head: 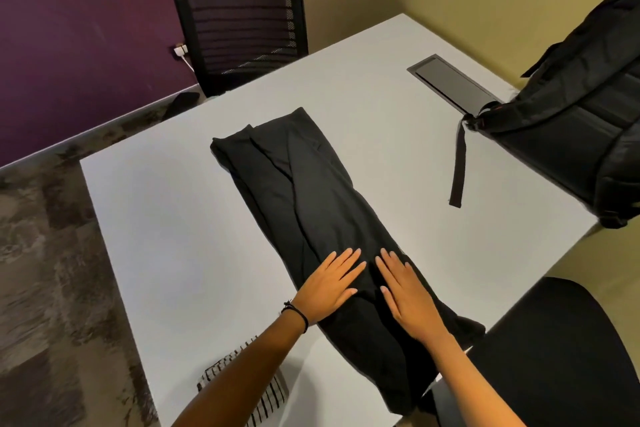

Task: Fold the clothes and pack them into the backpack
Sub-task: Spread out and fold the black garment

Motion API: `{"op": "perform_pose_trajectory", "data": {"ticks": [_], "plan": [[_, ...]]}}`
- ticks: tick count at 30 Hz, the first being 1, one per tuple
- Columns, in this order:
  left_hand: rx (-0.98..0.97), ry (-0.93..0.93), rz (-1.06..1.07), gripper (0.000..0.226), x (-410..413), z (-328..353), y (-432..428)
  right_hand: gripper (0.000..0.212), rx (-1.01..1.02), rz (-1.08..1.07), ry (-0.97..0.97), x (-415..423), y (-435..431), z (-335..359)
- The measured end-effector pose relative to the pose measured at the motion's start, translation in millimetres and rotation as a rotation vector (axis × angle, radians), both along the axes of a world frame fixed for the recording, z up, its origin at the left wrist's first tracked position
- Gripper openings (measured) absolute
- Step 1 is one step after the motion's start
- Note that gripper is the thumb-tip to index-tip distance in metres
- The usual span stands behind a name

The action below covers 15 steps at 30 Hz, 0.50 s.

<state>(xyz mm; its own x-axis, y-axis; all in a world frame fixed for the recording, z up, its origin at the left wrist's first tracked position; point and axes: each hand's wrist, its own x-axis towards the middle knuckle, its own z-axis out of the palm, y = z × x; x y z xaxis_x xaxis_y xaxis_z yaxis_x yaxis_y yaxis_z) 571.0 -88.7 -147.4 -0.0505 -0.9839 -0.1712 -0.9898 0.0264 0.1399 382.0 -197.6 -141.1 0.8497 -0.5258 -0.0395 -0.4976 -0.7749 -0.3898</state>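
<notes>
White table point(166, 218) is set in a corner between purple and olive walls, with a mesh chair point(242, 21) at 12 o'clock. Black garment point(304, 191) is laid diagonally across the middle, folded into a long strip from 11 to 5 o'clock. Its near end appears to overhang the table edge by a second chair point(554, 340). Backpack point(581, 121) is stood at 2 o'clock on the table's right edge, well apart from the garment; whether it is unzipped cannot be told. Risks, as judged: the overhanging end could be pulled off by its own weight once pressure is lifted. The lengthwise layers could be slid open if smoothing is done across the strip. The striped garment point(266, 402) at 7 o'clock, under the left forearm, could be swept off. Both hands are pressed flat on the strip's near part, nothing gripped. Left hand point(329, 288) is palm down, fingers straight, pointed to 1 o'clock. Right hand point(408, 291) is just beside it, fingers pointed to 11 o'clock.
</notes>
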Motion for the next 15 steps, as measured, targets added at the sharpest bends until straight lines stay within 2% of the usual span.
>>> {"op": "perform_pose_trajectory", "data": {"ticks": [3,6,8,11,12,15], "plan": [[0.058,0.018,0.022,0.054,3,-19,11,0.050,0.014,0.062,0.155,11,-2,-17],[0.079,0.101,0.061,0.053,1,-23,16,0.054,0.062,0.062,0.227,9,-3,-33],[0.078,0.254,0.087,0.052,5,-16,17,0.056,0.086,0.047,0.182,13,-3,-31],[-0.051,0.515,0.121,0.047,32,-4,8,0.053,0.131,-0.015,-0.020,36,-13,-13],[-0.129,0.564,0.205,0.046,45,1,4,0.050,0.147,-0.031,-0.076,48,-19,-6],[-0.334,0.547,0.477,0.044,94,11,-8,0.048,0.155,-0.028,-0.143,93,-40,4]]}}
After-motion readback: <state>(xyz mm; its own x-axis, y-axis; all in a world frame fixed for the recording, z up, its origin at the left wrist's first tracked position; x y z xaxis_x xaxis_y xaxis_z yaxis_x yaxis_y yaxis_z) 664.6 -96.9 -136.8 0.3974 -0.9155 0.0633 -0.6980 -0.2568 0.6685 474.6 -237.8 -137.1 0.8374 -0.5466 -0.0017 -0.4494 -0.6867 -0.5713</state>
